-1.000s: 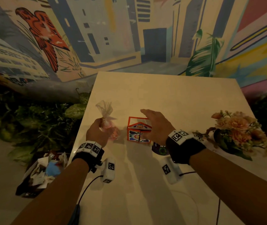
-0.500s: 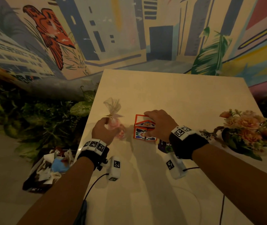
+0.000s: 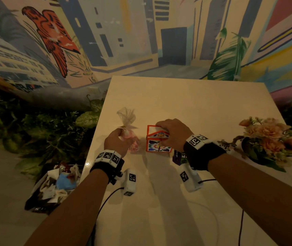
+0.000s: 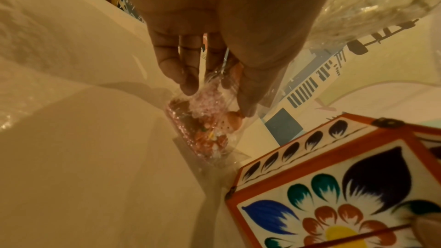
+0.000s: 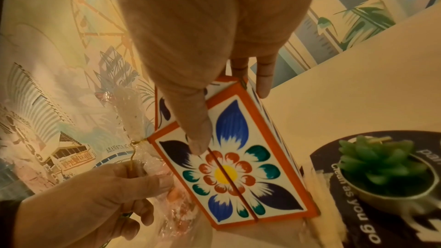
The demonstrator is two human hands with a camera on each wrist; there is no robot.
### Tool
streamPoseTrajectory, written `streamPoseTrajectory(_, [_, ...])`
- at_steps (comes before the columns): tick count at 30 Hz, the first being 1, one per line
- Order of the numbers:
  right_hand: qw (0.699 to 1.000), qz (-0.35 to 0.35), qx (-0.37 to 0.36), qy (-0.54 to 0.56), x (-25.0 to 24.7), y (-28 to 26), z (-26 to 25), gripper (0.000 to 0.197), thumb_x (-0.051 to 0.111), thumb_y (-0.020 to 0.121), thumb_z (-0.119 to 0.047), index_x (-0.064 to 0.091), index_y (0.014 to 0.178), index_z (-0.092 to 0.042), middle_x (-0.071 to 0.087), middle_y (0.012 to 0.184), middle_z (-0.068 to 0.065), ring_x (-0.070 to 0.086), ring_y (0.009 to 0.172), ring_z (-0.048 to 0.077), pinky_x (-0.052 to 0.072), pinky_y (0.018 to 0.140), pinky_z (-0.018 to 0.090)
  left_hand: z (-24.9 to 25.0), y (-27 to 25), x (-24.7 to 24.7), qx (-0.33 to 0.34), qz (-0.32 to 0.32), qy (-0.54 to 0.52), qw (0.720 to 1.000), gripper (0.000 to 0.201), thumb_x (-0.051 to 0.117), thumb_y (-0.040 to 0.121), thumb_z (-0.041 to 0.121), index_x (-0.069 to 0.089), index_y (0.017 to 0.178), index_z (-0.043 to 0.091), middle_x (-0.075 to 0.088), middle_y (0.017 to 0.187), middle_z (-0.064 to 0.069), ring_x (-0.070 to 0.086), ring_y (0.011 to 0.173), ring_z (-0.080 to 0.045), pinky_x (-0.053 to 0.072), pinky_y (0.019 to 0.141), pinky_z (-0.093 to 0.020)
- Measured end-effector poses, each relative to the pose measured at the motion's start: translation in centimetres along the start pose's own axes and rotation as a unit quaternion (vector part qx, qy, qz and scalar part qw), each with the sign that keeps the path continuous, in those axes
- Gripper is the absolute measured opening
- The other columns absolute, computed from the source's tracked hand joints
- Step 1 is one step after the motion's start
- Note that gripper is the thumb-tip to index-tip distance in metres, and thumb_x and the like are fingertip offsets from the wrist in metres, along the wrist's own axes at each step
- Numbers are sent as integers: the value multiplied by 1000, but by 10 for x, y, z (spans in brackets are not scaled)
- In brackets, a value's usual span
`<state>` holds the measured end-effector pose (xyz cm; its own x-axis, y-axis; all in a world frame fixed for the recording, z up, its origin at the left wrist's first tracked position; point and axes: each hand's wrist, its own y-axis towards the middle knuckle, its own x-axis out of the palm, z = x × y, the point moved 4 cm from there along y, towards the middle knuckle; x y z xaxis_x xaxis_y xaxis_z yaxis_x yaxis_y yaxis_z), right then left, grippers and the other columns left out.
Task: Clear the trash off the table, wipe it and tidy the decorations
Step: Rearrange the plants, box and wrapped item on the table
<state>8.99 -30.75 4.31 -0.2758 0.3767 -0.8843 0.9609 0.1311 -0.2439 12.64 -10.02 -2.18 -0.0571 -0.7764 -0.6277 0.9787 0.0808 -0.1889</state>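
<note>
My left hand [image 3: 118,142] pinches a clear cellophane bag [image 3: 127,119] of pink sweets just below its gold tie. The bag's lower end [image 4: 205,125] hangs down to the cream table [image 3: 177,96], between the thumb and fingers of my left hand [image 4: 218,95]. Just to its right stands a painted box [image 3: 156,146] with orange edges and a flower pattern. My right hand [image 3: 172,133] grips the box from above. In the right wrist view my right hand [image 5: 231,118] has its thumb on the box's flowered face [image 5: 238,176] and its fingers over the far edge.
A peach flower arrangement [image 3: 273,139] lies at the table's right edge. A small green succulent pot [image 5: 381,159] sits on a dark printed card [image 3: 178,156] beside the box. A full trash bag [image 3: 56,185] stands on the floor left of the table, by leafy plants [image 3: 44,130].
My right hand came down from hovering over the painted box and now grips it. My left hand still holds the sweet bag, shifted slightly toward the box.
</note>
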Motion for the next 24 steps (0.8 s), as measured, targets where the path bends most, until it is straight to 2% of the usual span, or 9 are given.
streamPoseTrajectory(5, [1000,-8,9,-4,1,1,1,67,76,73,-38,47,132,-22,58,126,2,50,113,23,43,97,38,-1,0,2,-6,-6,-9,1000,36,77,75,28,63,107,21,63,99,2,58,93,-19,45,82,-27])
streamPoseTrajectory(9, [999,19,31,31,-16,-12,14,88,80,68,-41,35,142,-25,45,142,-1,41,127,21,36,107,41,-10,1,-5,-27,4,27,999,57,79,70,40,57,118,18,62,113,-2,58,104,-23,46,87,-32])
streamPoseTrajectory(11, [995,75,28,64,-32,-33,33,78,78,72,-34,39,140,-25,46,141,-2,42,125,19,37,105,36,-18,-10,-20,-33,25,47,998,56,77,72,39,57,118,16,61,113,-4,58,103,-25,47,89,-36])
streamPoseTrajectory(13, [986,137,28,94,-44,-63,58,60,75,76,-24,49,131,-23,52,132,-3,48,115,17,42,99,34,-22,-34,-34,-15,38,51,998,36,76,76,28,61,104,12,63,100,-7,60,93,-27,48,86,-36])
streamPoseTrajectory(15, [975,175,34,129,-44,-98,81,41,72,79,-18,57,117,-22,58,116,-5,53,102,16,49,88,35,-9,-63,-40,47,45,96,993,16,75,78,21,63,87,14,62,80,-3,59,72,-24,49,76,-35])
streamPoseTrajectory(17, [969,181,41,165,-34,-130,100,27,71,80,-15,59,103,-23,59,102,-6,56,89,14,51,76,32,26,-85,-39,200,74,135,968,12,71,79,24,64,83,15,59,74,3,54,63,-17,49,67,-32])
streamPoseTrajectory(20, [977,132,64,153,-5,-163,122,27,71,81,-20,58,103,-29,60,103,-7,55,85,8,47,71,24,91,-102,-25,417,101,149,891,33,65,74,29,66,99,7,65,101,-8,59,92,-25,50,82,-37])
streamPoseTrajectory(22, [984,83,76,136,15,-169,130,32,68,83,-25,56,112,-31,56,116,-9,54,91,6,44,75,19,123,-98,-7,451,57,211,865,59,74,67,30,59,119,6,59,124,-12,53,115,-29,43,96,-41])
streamPoseTrajectory(24, [989,57,70,121,25,-163,130,38,64,86,-26,52,122,-30,49,130,-7,51,108,11,43,89,22,140,-85,15,417,-37,304,856,86,81,62,31,44,137,12,43,144,-10,41,131,-29,34,107,-44])
